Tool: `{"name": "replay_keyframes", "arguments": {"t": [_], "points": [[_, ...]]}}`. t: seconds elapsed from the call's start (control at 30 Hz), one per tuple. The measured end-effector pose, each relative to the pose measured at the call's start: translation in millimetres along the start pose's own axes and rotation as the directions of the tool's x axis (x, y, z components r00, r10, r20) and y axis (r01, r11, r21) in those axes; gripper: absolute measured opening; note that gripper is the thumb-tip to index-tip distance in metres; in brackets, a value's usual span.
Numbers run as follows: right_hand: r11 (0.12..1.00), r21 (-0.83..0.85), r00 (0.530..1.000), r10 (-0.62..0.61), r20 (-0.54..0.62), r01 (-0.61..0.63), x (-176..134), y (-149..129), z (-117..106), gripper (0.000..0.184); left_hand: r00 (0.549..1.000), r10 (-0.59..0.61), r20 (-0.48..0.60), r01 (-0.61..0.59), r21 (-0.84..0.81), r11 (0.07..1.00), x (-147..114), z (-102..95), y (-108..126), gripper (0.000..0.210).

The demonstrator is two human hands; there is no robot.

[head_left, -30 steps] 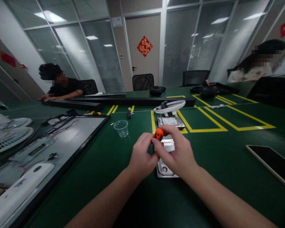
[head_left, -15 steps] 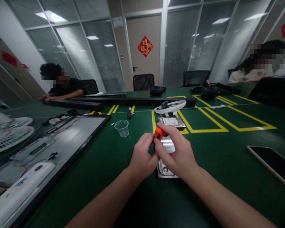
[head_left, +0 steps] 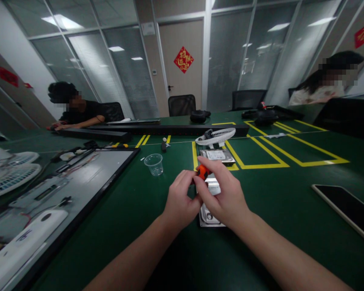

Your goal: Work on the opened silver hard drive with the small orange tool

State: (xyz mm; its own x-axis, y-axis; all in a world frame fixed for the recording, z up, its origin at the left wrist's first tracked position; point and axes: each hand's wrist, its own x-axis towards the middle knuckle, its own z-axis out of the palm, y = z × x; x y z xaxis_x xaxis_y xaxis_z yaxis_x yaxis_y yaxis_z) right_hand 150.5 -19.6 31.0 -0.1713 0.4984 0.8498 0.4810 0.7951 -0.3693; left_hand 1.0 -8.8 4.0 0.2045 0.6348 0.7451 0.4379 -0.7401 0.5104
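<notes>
By the right hand [head_left: 226, 190] the orange handle [head_left: 203, 172] is pinched above the drive [head_left: 210, 217] on the bench [head_left: 133, 218]; its angle is altered from a moment ago, so turning seems to be under way. The left hand [head_left: 182, 196] is curled close against it; whether anything is gripped there cannot be told. Much of the drive is hidden.

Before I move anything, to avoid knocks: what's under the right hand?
A silver hard drive: its near-left part and a farther strip show; the right hand covers much of it.
</notes>
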Motion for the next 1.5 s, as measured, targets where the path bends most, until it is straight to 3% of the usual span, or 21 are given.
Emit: {"name": "replay_keyframes", "arguments": {"t": [0.27,0.47,0.63,0.97,1.33,1.5], "points": [[1.000,0.025,1.000,-0.003,0.015,0.003,1.1,-0.3,-2.5,0.040,0.997,0.002,-0.071,-0.003,-0.010,1.000,0.7,0.3,2.0,0.014],[1.000,-0.014,1.000,-0.015,-0.013,0.014,2.0,0.9,-1.3,0.032,0.999,-0.019,-0.051,0.019,-0.012,1.000,-1.5,1.4,-1.8,0.018],[1.000,0.018,1.000,-0.019,0.008,0.019,1.9,-1.3,-2.9,0.039,1.000,0.004,-0.015,-0.005,-0.024,1.000,0.5,0.1,0.5,0.011],[1.000,0.005,1.000,-0.009,-0.012,0.009,1.5,1.4,-1.2,0.038,0.994,-0.031,-0.102,0.031,-0.003,1.000,-1.7,1.2,-2.1,0.029],[0.999,0.039,0.999,-0.028,0.026,0.027,0.4,0.0,-2.3,0.045,0.999,-0.026,-0.031,0.026,-0.017,1.000,-1.0,-0.3,1.0,0.020],[1.000,0.006,1.000,-0.025,-0.015,0.025,0.9,2.7,-0.4,0.041,0.997,-0.016,-0.077,0.016,-0.005,1.000,-0.8,0.6,-0.6,0.026]]}}
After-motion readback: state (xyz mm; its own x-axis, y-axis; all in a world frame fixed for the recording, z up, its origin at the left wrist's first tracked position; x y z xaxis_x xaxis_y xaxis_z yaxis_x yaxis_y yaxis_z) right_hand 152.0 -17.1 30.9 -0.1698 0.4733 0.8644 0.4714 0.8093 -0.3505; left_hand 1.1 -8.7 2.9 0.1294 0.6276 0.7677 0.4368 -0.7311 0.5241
